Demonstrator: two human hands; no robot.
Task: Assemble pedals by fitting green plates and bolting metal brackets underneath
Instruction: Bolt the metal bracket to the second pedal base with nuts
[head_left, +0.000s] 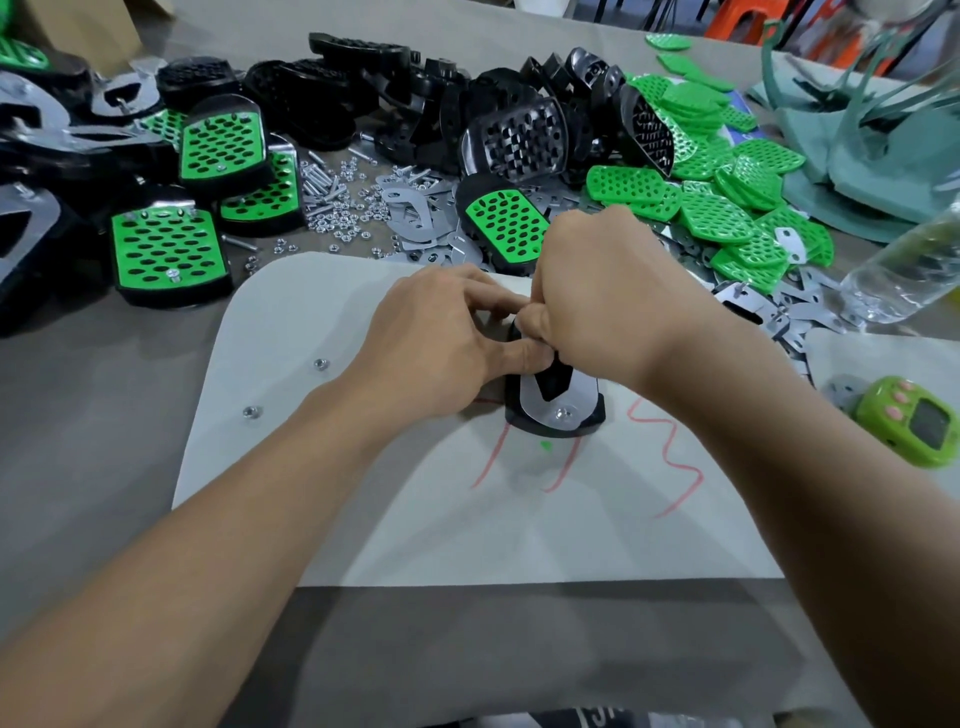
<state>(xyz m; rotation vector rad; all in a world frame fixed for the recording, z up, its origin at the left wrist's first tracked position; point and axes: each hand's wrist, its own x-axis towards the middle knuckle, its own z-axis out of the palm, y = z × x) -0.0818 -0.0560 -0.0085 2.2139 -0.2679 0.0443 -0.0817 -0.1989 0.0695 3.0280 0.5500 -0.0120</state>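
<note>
Currently: the pedal (550, 432) lies underside up on the white mat (311, 493) at the middle of the table, with the metal bracket (584, 387) seated on it. One nut (563, 414) sits at the bracket's near end.

The left hand (441, 338) and right hand (597, 291) are together over the far end, touching each other. The left fingers curl round the pedal's far left edge; the right thumb and fingers pinch at the bracket's far end. We cannot see what lies between the right fingertips.

We judge the step to be bolting, at the far fastening. The green plate would be face down and is hidden.

Next move, as we read it: hold bracket hole and bolt in line, start the nut square, and turn it by fingertip while the left hand steadies. Spare nuts (320, 364) lie on the mat to the left.
</note>
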